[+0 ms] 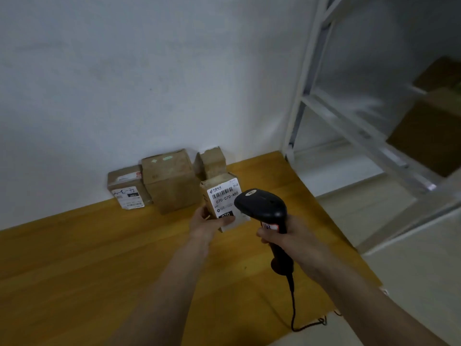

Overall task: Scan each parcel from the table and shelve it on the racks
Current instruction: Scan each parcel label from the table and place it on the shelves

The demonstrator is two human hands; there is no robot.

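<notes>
Fingers (225, 220) of the left hand (208, 222) curl under the lower edge of a small cardboard parcel (224, 201), thumb on its near-left side, gripping it above the wooden table (74, 258). Its white shipping label (225, 196), facing the camera, carries a barcode, the code 070-070-A80 and a black block reading 070. The right hand (294, 237) is wrapped around the handle of a black barcode scanner (264, 208), whose head sits just right of the label and overlaps its edge; a cable (293, 303) trails from the handle's base.

Behind the held parcel, against the wall, three more cardboard boxes stand on the table: a labelled box (126, 188) at left, a larger plain box (171, 181) in the middle, a small box (212, 162) at right. On the white metal rack (349, 116) to the right, blurred brown cartons (431, 131) occupy the shelves.
</notes>
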